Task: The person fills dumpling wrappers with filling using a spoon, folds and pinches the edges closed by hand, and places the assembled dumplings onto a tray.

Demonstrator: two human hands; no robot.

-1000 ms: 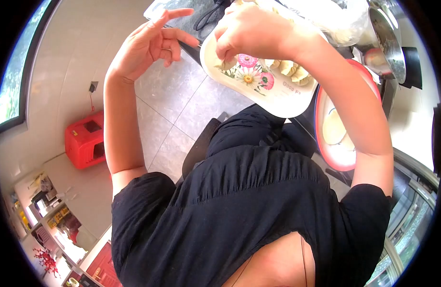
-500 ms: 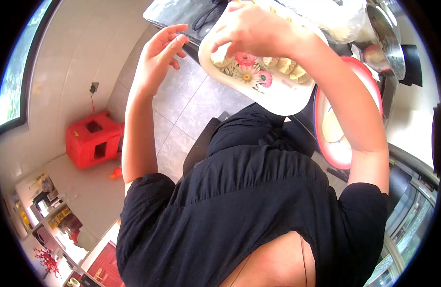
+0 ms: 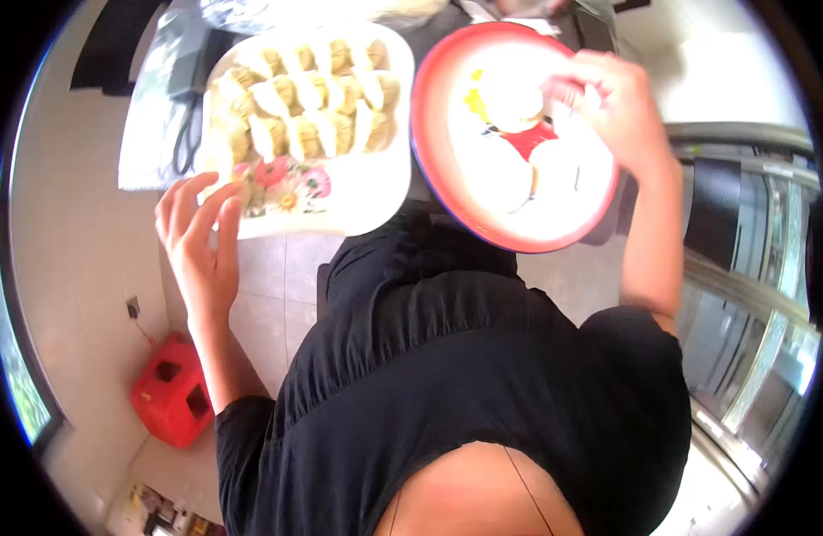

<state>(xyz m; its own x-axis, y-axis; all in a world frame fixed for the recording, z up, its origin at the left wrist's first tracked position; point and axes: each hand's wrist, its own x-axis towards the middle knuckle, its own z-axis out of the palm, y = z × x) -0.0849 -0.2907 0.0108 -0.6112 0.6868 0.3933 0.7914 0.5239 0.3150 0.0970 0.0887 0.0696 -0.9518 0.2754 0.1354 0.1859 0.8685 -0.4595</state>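
Beyond your left grip (image 3: 197, 237), fingers loosely spread, sit rows of pale, pleated dumplings (image 3: 309, 89), while flat, round wrappers (image 3: 492, 174) lie beside your right grip (image 3: 612, 103), its hold unclear.

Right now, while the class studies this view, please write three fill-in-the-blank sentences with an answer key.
1. The dumplings lie on a tray decorated with printed ____.
2. The hand at the red-rimmed round plate is the person's ____ one.
3. The person's top is ____ in colour.

Missing words: flowers; right; black.
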